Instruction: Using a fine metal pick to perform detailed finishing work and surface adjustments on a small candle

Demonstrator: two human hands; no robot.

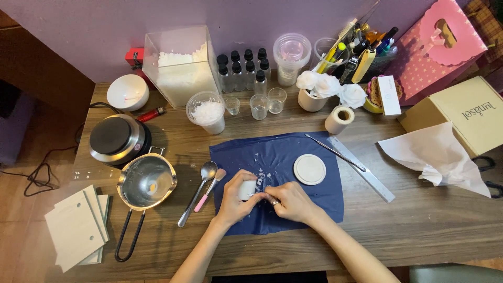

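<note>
Your wooden table [419,230] carries a blue cloth [319,202], a metal pot [146,182], a hot plate [116,139] and two spoons [201,188]. A steel ruler [361,169], crumpled white paper [437,154] and a tape roll [339,119] lie there too.

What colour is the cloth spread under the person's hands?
The cloth is dark navy blue, plain, speckled with small white flakes; the head view, looking straight down, shows it clearly.

Disc [309,169] on cloth [293,209]; spoon [199,191], pan [146,182] left of cloth.

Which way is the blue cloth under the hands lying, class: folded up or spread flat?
Spread flat. The blue cloth lies open on the wooden table, with white flakes and a round white disc resting on it.
</note>
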